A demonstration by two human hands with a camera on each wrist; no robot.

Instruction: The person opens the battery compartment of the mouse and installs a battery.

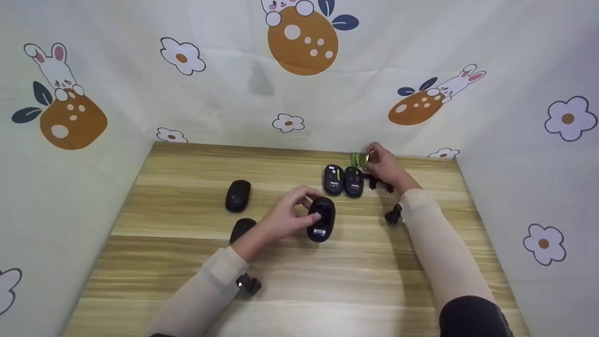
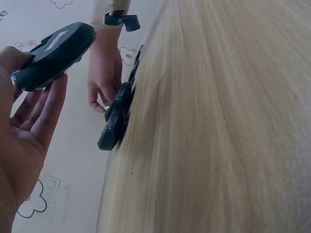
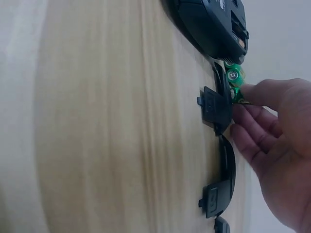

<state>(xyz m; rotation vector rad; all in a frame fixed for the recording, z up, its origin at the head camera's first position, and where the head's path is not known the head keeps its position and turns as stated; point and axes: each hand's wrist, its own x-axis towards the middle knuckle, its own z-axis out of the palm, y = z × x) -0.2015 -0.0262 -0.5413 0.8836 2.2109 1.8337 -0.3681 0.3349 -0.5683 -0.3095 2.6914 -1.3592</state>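
My left hand (image 1: 286, 216) holds a black computer mouse (image 1: 321, 225) above the table, its underside facing up and its battery compartment uncovered. The left thumb lies over that underside. At the back right, my right hand (image 1: 384, 164) pinches a green battery (image 3: 236, 94) between thumb and fingers. More green batteries (image 1: 355, 160) lie right beside it. Two black mice (image 1: 333, 180) rest side by side with undersides up, each showing a battery inside. Several black mouse covers (image 3: 216, 110) sit in a row by the right hand, partly hidden in the head view.
Two more black mice, a far one (image 1: 238, 195) and a near one (image 1: 243, 229), lie on the left of the wooden table (image 1: 318, 290); the left forearm partly covers the near one. Patterned cloth walls (image 1: 224, 107) enclose the table's back and sides.
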